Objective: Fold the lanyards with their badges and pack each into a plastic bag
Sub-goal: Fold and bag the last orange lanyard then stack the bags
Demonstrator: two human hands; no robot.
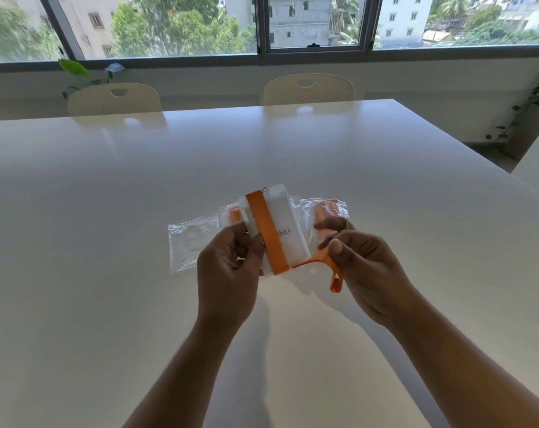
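- Risk, as I judged it: the orange lanyard (266, 233) made one diagonal wrap across the white badge holder (290, 217). If my pull slackened, the smooth ribbon could slide off the holder's lower corner and the wrap would come undone.
- Risk: my left hand (228, 267) gripped the holder by its left edge alone, thumb pressed on the face beside the ribbon and fingers curled behind. Too hard a tug from the right could have twisted the holder out of that grip.
- Risk: the lanyard's loose loop end (336, 282) hung below and to the right of the holder. Left untucked, it would likely snag at the bag mouth.
- My right hand (367, 267) pinched the ribbon between thumb and fingers, just right of the holder's lower corner. The ribbon was taut from there to the holder.
- The holder was held above the table (293, 143), not resting on it.
- Materials: the holder was rigid, matte white and rectangular, with rounded corners and part of a printed word. A small metal ring (265, 189) sat at its top edge.
- The ribbon was flat, woven-looking and limp.
- An empty clear bag (189, 242) lay left of the holder, thin, glossy and wrinkled.
- A filled bag (330, 208) lay behind the holder to the right, orange showing through the plastic. Another (231, 213) lay behind its left edge.
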